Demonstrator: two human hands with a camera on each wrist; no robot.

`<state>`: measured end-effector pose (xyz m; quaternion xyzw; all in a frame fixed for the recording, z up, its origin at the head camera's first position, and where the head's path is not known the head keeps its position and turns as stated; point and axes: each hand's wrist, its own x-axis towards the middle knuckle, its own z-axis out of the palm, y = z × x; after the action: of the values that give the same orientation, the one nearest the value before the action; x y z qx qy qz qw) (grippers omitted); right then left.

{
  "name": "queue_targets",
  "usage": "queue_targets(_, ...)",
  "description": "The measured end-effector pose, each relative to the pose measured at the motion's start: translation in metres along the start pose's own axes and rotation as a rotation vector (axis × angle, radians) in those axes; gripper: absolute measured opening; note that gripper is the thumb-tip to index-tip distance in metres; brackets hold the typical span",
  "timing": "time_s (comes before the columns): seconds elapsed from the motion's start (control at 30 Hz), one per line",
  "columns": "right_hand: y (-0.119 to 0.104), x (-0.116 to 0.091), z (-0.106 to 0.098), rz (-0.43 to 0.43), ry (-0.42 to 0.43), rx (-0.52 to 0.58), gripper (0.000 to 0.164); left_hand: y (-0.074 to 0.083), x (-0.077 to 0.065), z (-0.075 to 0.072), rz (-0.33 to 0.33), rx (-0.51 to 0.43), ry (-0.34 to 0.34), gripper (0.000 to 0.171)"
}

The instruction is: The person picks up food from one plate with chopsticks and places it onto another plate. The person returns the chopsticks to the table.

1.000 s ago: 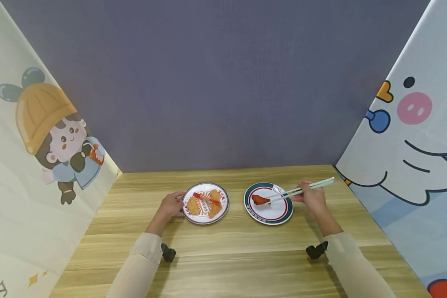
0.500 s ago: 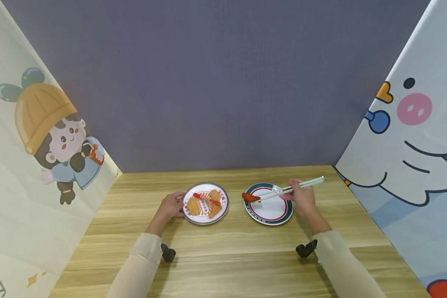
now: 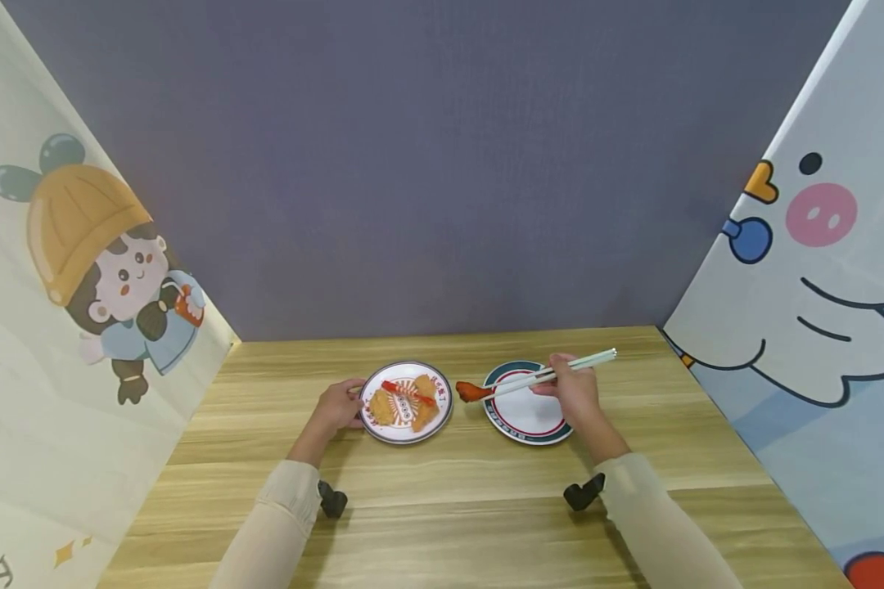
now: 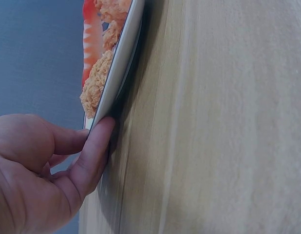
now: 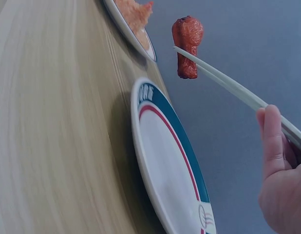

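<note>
My left hand (image 3: 339,405) pinches the left rim of a white plate (image 3: 448,402), thumb above and fingers beneath, as the left wrist view shows. On that plate lie golden fried chicken pieces (image 3: 383,406) (image 4: 98,83) and a red-and-white strip (image 4: 92,44) that looks like shrimp. My right hand (image 3: 573,394) holds pale chopsticks (image 3: 593,359) (image 5: 233,87). Their tips grip a reddish-brown chicken drumstick (image 3: 472,392) (image 5: 188,41), which hangs in the air above the gap between the two plates. Under the chopsticks sits a second plate (image 3: 534,421) with a green rim and red ring, bare of food.
Both plates stand on a wood-grain table (image 3: 442,507). A grey-blue panel (image 3: 442,180) rises behind it. Cartoon-printed sheets flank the left (image 3: 37,442) and right (image 3: 714,303) sides. Each wrist wears a black camera mount (image 3: 331,499).
The right hand has moved left with the chopsticks, carrying the drumstick from over the green-rimmed plate to the gap beside the other plate. The left hand has stayed in place.
</note>
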<state>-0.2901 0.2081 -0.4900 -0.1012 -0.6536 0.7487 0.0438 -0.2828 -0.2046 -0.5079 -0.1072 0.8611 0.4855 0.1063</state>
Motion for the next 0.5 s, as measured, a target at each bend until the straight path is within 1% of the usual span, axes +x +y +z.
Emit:
queue_targets(0.07, 0.001, -0.002, 0.005, 0.007, -0.001, -0.007, 0.032, 0.0, 0.0, 0.0, 0.0, 0.003, 0.0, 0.049)
queue_targets(0.17, 0.003, -0.004, 0.012, 0.011, 0.002, -0.001, 0.03, 0.0, 0.0, 0.0, 0.001, 0.015, 0.0, 0.048)
queue_targets(0.33, 0.006, -0.009, 0.026, 0.006, 0.001, 0.052, 0.024, 0.0, 0.0, 0.0, 0.005, 0.025, 0.0, 0.048)
queue_targets(0.5, 0.006, -0.016, 0.042, 0.002, -0.008, 0.088, 0.023, 0.001, -0.001, 0.0, 0.007, 0.024, -0.006, 0.048)
